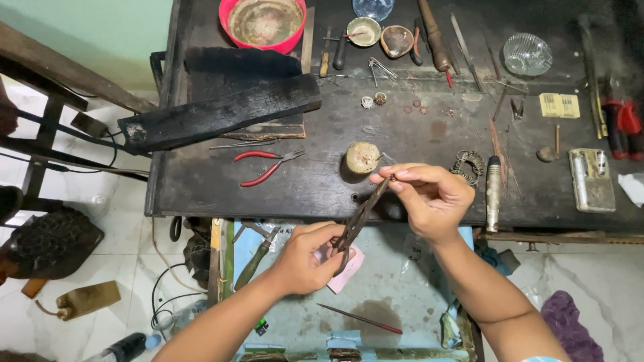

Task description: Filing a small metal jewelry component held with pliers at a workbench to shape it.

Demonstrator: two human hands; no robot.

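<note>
The dark, scorched worktop (416, 134) is filling the upper part of the view and serving as the landmark for all positions below. A charred wooden block (221, 112) is lying tilted across the worktop's left end, overhanging its left edge. A red bowl (263, 24) with a dull, stained inside is sitting at the worktop's far edge, left of centre. Below the worktop's near edge, a pale blue tray (389, 295) is extending toward the person, with a thin red-tipped file (360, 319) lying in it.

The right hand (429, 194) is hovering just over the worktop's near edge; its thumb and fingertips are pinched closed on a very small piece at the upper tip of the tool, too small to identify. The left hand (310, 258) is positioned below the worktop's near edge, over the tray, with its fingers curled closed around the handles of dark metal shears (357, 218). The shears are slanting upward from the left hand to the right hand's fingertips. A pink scrap (349, 271) is showing just beneath the left hand.

Red-handled pliers (267, 164) are lying on the worktop left of centre, near its front edge. A short round wooden stump (362, 159) is standing just beyond the right hand. A clear glass dish (527, 54) is resting toward the worktop's far right.
</note>
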